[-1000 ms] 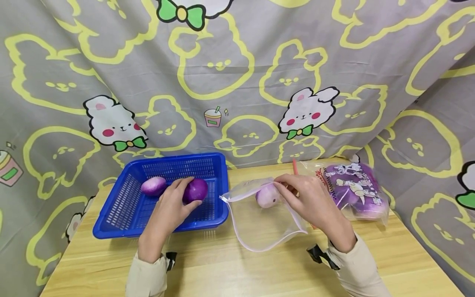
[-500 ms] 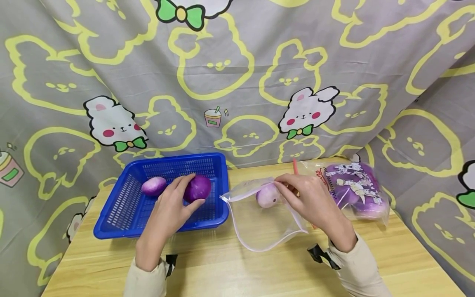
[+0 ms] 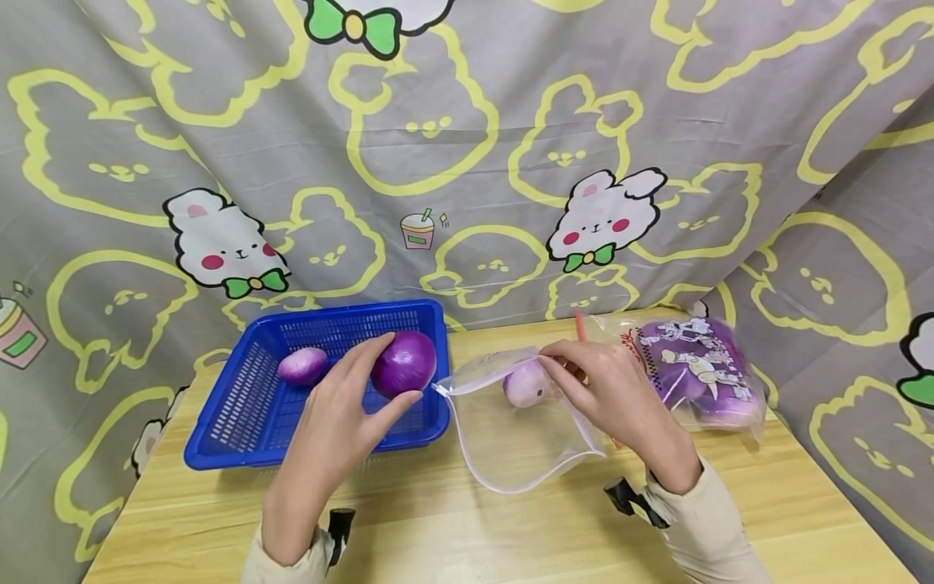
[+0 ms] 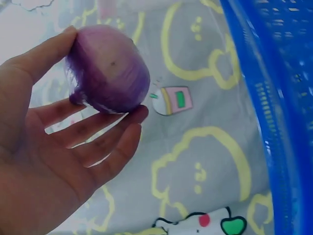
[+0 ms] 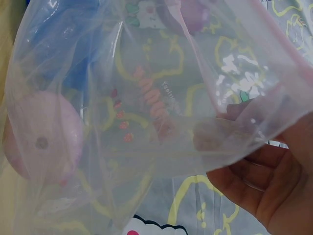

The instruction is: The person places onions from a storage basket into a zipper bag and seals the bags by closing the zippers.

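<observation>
My left hand (image 3: 339,426) holds a shiny purple onion (image 3: 404,363) between thumb and fingers, over the right side of the blue basket (image 3: 212,454). In the left wrist view the fingertips curl under this onion (image 4: 110,71), with the thumb at its top. A smaller, paler onion (image 3: 302,367) lies in the basket. With thumb and fingers my right hand (image 3: 606,385) pinches the edge of a clear zip bag (image 3: 503,450), whose mouth gapes toward me. Inside the bag sits a pale onion (image 3: 525,384), also showing through the plastic in the right wrist view.
A second clear bag (image 3: 696,365), printed with cartoon figures and filled with several purple onions, lies behind the right hand. The wooden table (image 3: 467,535) carries everything. A grey patterned curtain (image 3: 467,162) hangs right behind the basket and bags.
The left hand has lifted the purple onion up and to the right, toward the basket's right rim. The right hand and zip bag stay in place.
</observation>
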A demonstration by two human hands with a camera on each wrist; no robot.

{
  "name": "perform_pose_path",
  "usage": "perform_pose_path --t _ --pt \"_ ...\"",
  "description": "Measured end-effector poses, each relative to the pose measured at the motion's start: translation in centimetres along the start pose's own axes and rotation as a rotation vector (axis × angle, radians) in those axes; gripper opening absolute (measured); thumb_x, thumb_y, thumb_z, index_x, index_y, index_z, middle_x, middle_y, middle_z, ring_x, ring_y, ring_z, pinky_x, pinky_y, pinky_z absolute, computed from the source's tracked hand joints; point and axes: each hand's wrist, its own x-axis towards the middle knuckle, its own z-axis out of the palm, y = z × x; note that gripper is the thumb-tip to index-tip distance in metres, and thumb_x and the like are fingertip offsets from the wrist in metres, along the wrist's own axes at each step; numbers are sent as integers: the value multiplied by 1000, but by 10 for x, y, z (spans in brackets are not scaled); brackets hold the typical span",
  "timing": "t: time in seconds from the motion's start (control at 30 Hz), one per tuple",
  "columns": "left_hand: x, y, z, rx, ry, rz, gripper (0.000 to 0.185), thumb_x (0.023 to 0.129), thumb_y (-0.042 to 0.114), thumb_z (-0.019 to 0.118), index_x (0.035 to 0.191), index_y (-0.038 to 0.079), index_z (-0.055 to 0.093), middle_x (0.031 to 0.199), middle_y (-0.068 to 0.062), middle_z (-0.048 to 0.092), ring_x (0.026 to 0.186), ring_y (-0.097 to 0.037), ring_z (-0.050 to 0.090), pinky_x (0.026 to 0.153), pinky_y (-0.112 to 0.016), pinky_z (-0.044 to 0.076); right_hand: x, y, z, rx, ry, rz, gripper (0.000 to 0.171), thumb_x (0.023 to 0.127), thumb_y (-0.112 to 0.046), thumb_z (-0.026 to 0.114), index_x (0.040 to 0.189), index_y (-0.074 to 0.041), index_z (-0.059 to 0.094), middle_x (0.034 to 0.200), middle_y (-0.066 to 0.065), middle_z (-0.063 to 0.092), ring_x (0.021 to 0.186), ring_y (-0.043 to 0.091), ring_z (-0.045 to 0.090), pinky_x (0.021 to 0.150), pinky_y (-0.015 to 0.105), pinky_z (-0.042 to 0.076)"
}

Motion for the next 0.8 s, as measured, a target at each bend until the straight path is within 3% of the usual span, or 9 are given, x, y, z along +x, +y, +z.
perform_pose_path --t 0.23,0.57,0.8 --pt "-2 20 -6 -41 31 78 72 80 36 84 140 10 55 135 -8 59 125 -26 53 100 -46 49 0 0 0 2 -4 1 7 92 -10 71 95 -13 75 76 -11 66 61 -1 53 55 21 46" --pt "-10 48 -10 -78 -25 161 71 83 37 81 143 13 52 139 -6 56 127 -23 50 102 -43 47 1 1 -1 5 -4 0 7 92 -10 70 96 -13 76 76 -11 66 62 -1 52 55 21 46" --pt "-13 66 -2 -142 -92 246 70 85 34 80 145 14 50 140 -4 54 126 -21 49 99 -41 50 1 0 -1 16 -5 -1 7 93 -12 69 95 -14 76 76 -11 67 62 -2 53 54 25 49"
